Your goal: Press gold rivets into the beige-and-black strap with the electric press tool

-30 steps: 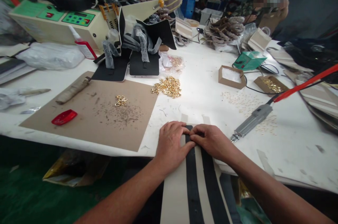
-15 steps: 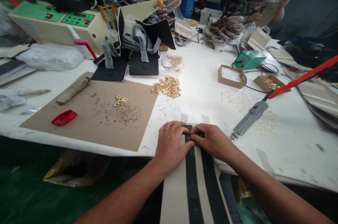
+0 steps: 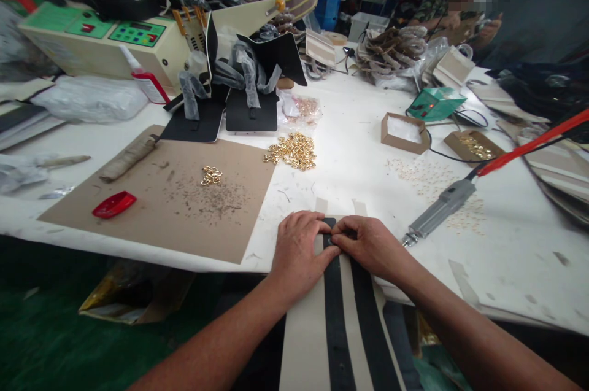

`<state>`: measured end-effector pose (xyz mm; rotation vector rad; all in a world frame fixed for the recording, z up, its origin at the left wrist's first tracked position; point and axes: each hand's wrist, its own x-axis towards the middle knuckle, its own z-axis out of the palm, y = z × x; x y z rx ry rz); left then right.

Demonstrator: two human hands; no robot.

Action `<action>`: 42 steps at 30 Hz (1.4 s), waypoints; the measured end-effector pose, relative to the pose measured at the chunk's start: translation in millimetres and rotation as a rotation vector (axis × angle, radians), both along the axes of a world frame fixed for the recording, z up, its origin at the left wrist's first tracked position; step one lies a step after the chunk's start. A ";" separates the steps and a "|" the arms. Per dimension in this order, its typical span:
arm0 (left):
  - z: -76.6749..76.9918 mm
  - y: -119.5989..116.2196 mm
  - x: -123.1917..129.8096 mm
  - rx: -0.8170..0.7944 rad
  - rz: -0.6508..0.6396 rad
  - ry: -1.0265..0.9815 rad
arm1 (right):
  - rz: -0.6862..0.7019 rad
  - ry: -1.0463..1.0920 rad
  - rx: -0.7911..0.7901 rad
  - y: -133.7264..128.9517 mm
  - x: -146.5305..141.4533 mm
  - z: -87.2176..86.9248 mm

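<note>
A beige panel (image 3: 304,329) with two black straps lies lengthwise before me, its far end on the white table. Over the far end of the left black strap (image 3: 338,317), my left hand (image 3: 299,253) grips with thumb and forefinger on either side of a small round spot. From the other side my right hand (image 3: 368,243) meets it, thumb and forefinger pinched at the same spot. Whatever is in that pinch is too small and covered to make out. To the right of my right hand hangs a grey electric screwdriver (image 3: 439,210) on a red cord.
Gold-coloured metal rings (image 3: 294,151) are heaped beyond the panel. Brown cardboard (image 3: 221,240) carries a red tray (image 3: 114,204) and a few rings. Small pieces (image 3: 464,213) lie scattered near open boxes (image 3: 405,133). A machine (image 3: 105,41) stands back left; two people are across the table.
Both hands stay at the same spot on the strap. The hanging screwdriver has swung slightly right. Across the table, a person's hands have shifted lower.
</note>
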<state>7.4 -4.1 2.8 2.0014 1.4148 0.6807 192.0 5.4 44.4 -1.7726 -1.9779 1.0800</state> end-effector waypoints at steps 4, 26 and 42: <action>-0.5 -0.3 0.0 0.006 -0.004 -0.004 | -0.003 0.006 -0.005 -0.1 0.5 0.9; 1.2 0.5 1.1 0.011 0.006 0.009 | -0.310 0.182 0.103 -18.4 23.2 31.1; 0.4 7.4 3.8 0.053 0.014 0.081 | -1.006 0.559 0.285 -10.3 133.9 -28.6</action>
